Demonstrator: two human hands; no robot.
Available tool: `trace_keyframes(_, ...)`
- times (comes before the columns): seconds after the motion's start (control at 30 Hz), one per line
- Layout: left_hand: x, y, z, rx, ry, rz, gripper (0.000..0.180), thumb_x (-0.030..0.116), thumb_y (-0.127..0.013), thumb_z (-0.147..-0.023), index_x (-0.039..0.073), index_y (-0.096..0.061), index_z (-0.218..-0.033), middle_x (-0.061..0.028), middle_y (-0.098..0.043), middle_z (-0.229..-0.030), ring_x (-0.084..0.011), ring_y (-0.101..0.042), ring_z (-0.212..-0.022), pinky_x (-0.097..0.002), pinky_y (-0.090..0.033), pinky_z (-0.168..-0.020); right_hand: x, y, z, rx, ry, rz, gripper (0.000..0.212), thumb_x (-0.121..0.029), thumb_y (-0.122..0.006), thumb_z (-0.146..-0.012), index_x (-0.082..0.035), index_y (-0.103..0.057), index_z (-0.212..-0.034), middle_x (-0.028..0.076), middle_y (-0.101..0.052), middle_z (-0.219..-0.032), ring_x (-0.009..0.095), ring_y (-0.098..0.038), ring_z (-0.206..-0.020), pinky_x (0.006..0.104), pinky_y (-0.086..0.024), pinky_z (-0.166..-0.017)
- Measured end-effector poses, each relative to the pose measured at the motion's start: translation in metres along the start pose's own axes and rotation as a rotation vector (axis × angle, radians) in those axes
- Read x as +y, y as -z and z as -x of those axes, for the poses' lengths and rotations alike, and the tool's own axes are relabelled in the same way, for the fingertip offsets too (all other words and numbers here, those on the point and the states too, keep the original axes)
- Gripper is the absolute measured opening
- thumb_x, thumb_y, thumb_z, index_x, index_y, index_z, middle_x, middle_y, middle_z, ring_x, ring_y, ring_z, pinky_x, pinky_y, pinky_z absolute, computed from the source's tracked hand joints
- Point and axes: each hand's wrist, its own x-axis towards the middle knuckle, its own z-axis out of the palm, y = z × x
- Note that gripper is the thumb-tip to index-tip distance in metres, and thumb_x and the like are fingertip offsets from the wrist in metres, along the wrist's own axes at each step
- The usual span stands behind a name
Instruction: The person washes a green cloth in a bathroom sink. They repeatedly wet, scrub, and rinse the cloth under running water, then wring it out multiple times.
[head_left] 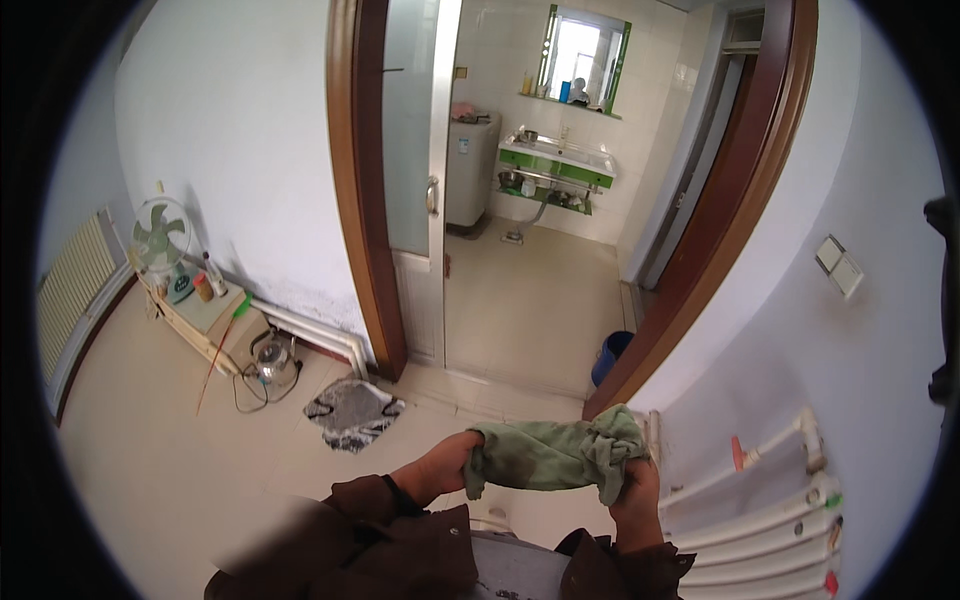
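Crosswise, green cloth between left grip and right grip, ends apparently clasped.

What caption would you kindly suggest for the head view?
Left hand and right hand hold a green cloth before a brown doorframe.

Cloth — before the door frame.

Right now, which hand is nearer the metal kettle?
Left. The left hand is right of the metal kettle; the right hand is farther right, across the green cloth.
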Motion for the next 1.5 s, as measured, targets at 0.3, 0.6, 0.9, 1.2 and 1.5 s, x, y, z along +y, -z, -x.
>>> trace_keyframes(0.3, 0.136, -0.01, -0.145, -0.002, -0.058, -0.07, 0.033, 0.019, -0.041, -0.089, 0.0, -0.049, -0.116, -0.0079, -0.059, -0.101, -0.021, -0.058, -0.088, -0.0351, -0.049, -0.074, -0.045, -0.035, -0.243, -0.22, 0.009, -0.038, 0.038, -0.003, -0.047, -0.078, 0.003, -0.049, -0.115, 0.014, -0.058, -0.109, 0.025, -0.058, -0.098, 0.0372, -0.047, -0.088)
trace_keyframes(0.6, 0.261, 0.025, -0.335, -0.473, 0.077, 0.133, 0.058, 0.037, -0.058, -0.083, 0.008, -0.041, -0.131, -0.0098, -0.051, -0.125, -0.0269, -0.052, -0.109, -0.0446, -0.046, -0.089, -0.052, -0.079, -0.451, -0.186, 0.142, -0.015, 0.041, -0.004, -0.041, -0.079, 0.002, -0.047, -0.119, 0.015, -0.056, -0.112, 0.026, -0.057, -0.101, 0.038, -0.047, -0.088)
trace_keyframes(0.9, 0.398, 0.004, -0.483, -0.588, 0.129, -0.257, 0.046, 0.019, -0.066, -0.081, 0.001, -0.047, -0.119, -0.007, -0.056, -0.102, -0.016, -0.056, -0.088, -0.0296, -0.047, -0.073, -0.082, -0.099, -0.63, -0.078, 0.396, 0.142, 0.053, -0.002, -0.037, -0.074, 0.001, -0.04, -0.127, 0.017, -0.052, -0.117, 0.028, -0.055, -0.106, 0.0395, -0.045, -0.092)
trace_keyframes(1.2, 0.503, 0.044, -0.641, -0.293, -0.082, -0.389, 0.047, 0.013, -0.064, -0.081, 0.0, -0.047, -0.124, -0.0059, -0.057, -0.109, -0.0138, -0.054, -0.093, -0.025, -0.044, -0.08, -0.049, -0.023, -0.862, -0.137, 0.198, -0.01, 0.041, -0.004, -0.036, -0.077, 0.003, -0.048, -0.116, 0.013, -0.058, -0.107, 0.024, -0.057, -0.099, 0.0362, -0.046, -0.089)
trace_keyframes(1.5, 0.623, -0.006, -0.791, -0.196, 0.002, -0.682, 0.047, 0.012, -0.066, -0.081, 0.0, -0.05, -0.124, -0.0049, -0.057, -0.114, -0.0145, -0.053, -0.102, -0.0285, -0.041, -0.091, -0.095, 0.013, -1.054, -0.206, 0.138, -0.041, 0.026, -0.013, -0.043, -0.085, 0.001, -0.051, -0.105, 0.01, -0.059, -0.097, 0.017, -0.058, -0.086, 0.0309, -0.048, -0.08)
